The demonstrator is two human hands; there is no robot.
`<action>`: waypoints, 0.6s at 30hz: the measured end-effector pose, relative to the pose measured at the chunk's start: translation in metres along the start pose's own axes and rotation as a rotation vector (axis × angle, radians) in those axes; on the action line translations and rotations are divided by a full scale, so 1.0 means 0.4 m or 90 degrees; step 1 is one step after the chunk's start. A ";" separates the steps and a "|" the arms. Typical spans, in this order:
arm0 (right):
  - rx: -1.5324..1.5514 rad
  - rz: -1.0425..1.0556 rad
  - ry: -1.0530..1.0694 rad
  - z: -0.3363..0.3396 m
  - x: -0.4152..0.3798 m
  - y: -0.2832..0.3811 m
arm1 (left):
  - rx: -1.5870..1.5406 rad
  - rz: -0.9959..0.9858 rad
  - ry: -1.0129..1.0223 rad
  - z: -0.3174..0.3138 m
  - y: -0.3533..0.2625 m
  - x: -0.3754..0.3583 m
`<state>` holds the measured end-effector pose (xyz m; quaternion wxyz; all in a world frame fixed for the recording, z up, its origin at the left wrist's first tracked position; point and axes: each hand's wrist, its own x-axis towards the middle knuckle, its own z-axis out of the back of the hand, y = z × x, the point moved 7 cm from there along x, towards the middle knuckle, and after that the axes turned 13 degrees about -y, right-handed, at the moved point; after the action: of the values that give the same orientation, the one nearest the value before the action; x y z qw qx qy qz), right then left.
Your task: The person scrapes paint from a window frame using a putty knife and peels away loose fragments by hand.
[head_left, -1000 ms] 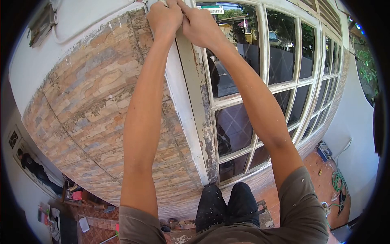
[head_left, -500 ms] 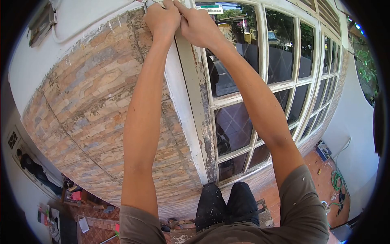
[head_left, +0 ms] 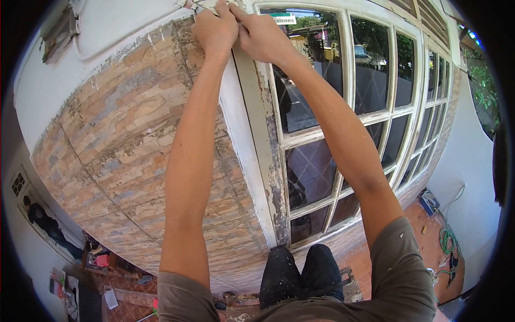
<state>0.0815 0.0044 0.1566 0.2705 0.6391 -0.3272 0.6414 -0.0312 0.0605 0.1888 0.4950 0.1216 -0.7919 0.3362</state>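
Observation:
Both arms reach up to the top of the head view. My left hand (head_left: 215, 33) is closed near the upper part of the window frame's side post (head_left: 252, 91), its fingers curled. Close beside it, my right hand (head_left: 263, 36) is also closed, fingertips almost meeting the left ones. Whatever the fingers pinch is hidden or too small to name. Cream paint on the post is worn and peeling, and a white strip (head_left: 244, 139) runs along its left side. To the right, the paned window (head_left: 311, 102) carries a barcode label (head_left: 283, 19) near its top.
Stone-look wall tiles (head_left: 129, 118) cover the left side. Below, my dark-trousered legs (head_left: 300, 271) are close to the wall. A green hose (head_left: 446, 241) and a blue box-like object (head_left: 428, 201) lie on the tiled floor. Another person (head_left: 48, 222) is at the far left.
The view has shifted slightly, so the wall and window sit a little lower and farther right. Both hands stay closed at nearly the same spot, with small finger movement.

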 end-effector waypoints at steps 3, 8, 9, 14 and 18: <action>0.005 0.003 -0.013 -0.001 0.040 -0.017 | -0.034 -0.001 -0.033 -0.019 -0.021 0.029; -0.023 -0.010 0.024 0.021 0.003 0.007 | 0.007 -0.039 -0.014 0.000 -0.017 -0.001; -0.024 -0.007 0.022 0.020 0.001 0.005 | 0.005 -0.041 -0.016 0.004 -0.016 -0.005; -0.011 0.039 -0.045 0.015 0.009 -0.008 | -0.037 -0.014 0.042 -0.011 -0.037 -0.004; 0.079 -0.015 -0.005 0.009 -0.001 0.000 | 0.015 -0.034 -0.024 0.000 -0.010 0.000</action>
<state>0.0837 0.0018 0.1562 0.2368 0.6609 -0.2799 0.6548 -0.0290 0.0576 0.1904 0.4875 0.1548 -0.7934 0.3301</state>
